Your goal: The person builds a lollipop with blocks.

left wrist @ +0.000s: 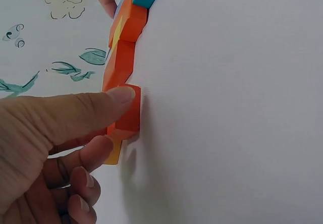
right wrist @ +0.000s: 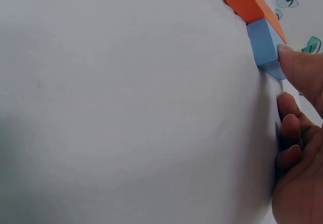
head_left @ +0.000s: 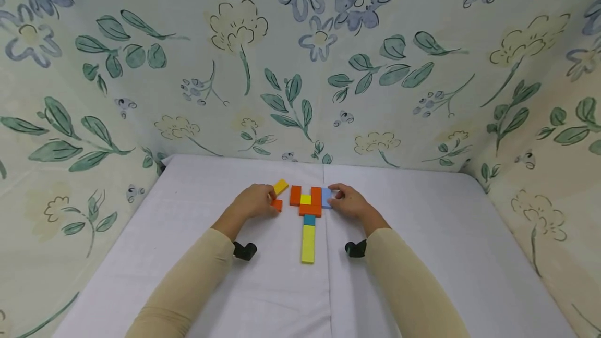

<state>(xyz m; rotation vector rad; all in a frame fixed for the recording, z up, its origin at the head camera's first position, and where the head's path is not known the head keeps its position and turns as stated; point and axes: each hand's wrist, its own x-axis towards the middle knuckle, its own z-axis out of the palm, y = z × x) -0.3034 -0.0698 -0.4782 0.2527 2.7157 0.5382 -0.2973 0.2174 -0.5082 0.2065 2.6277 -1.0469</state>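
Flat coloured blocks lie joined on the white cloth. An orange upright block (head_left: 295, 195) stands left of a small yellow block (head_left: 305, 200). A taller orange block (head_left: 316, 197) is to the right, with an orange crosswise block (head_left: 307, 210) below. A teal block (head_left: 309, 219) and a long yellow block (head_left: 308, 244) run down from it. My left hand (head_left: 255, 201) pinches a small orange block (left wrist: 130, 112) just left of the group. My right hand (head_left: 350, 202) holds a light blue block (right wrist: 265, 42) between thumb and index finger, against the group's right side.
A darker yellow block (head_left: 281, 186) lies tilted beyond the left fingertips. White cloth (head_left: 263, 296) covers the table, and a floral curtain (head_left: 300, 77) rises behind and at both sides. Black wrist cameras (head_left: 246, 251) stick out from both sleeves.
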